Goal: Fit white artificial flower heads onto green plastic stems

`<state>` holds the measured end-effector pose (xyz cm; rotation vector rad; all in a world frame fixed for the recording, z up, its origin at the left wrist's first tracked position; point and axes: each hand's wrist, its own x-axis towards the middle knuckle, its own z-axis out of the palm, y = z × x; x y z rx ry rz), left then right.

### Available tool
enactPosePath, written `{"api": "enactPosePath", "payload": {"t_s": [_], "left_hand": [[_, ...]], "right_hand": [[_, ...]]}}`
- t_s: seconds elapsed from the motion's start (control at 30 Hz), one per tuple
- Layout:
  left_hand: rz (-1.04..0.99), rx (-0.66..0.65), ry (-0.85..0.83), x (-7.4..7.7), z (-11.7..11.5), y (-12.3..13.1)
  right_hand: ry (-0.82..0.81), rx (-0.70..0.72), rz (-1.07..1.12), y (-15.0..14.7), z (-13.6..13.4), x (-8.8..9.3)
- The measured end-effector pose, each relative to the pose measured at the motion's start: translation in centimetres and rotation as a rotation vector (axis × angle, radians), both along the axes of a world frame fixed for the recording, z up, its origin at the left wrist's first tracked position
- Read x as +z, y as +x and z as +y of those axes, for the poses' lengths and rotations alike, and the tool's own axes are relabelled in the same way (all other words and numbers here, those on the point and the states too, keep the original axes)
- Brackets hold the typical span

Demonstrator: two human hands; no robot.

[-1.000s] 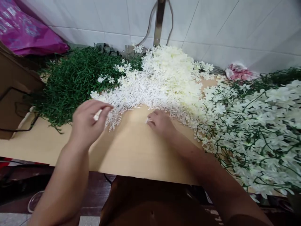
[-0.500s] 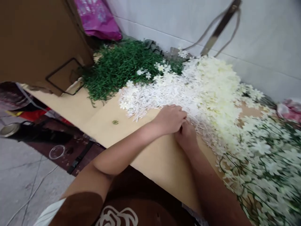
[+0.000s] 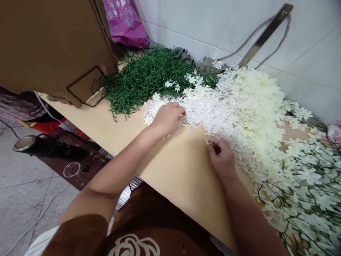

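My left hand is over the near left edge of a heap of thin white artificial flower stems. Its fingers are curled, and whatever they hold, if anything, is hidden. Lower right, my right hand is beside the heap's near edge, with thumb and forefinger pinched. A tiny pale piece shows at that pinch, too small to name. Cream-white artificial blossoms form the heap's right part. Green plastic stems are piled behind and left of my left hand.
White flowers on green stems spread over the right side of the tan board. A cardboard box stands at the left, with a purple bag behind it. A dark metal strip leans against the tiled wall.
My hands were together at the front of the white heap and are now apart. The left moved left and farther back; the right shifted slightly right. The view has also shifted.
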<state>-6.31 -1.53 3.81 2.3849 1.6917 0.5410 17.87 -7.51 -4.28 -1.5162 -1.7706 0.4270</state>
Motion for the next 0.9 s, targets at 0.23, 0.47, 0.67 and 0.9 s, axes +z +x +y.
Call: {"api": "enactPosePath", "payload": {"t_s": [0.23, 0.47, 0.67, 0.9], "left_hand": [[0.019, 0.291, -0.019, 0.9, 1.3, -7.8], [0.001, 0.480, -0.062, -1.2, 6.3, -9.8], [0.066, 0.484, -0.059, -2.7, 9.1, -9.1], [0.036, 0.428, -0.046, -2.4, 9.2, -9.9]], "right_hand": [[0.032, 0.038, -0.026, -0.2, -0.1, 0.7], [0.040, 0.026, -0.095, 0.2, -1.7, 1.3], [-0.014, 0.031, -0.115, 1.1, -3.0, 1.8], [-0.026, 0.059, -0.082, 1.5, -3.0, 1.7]]}}
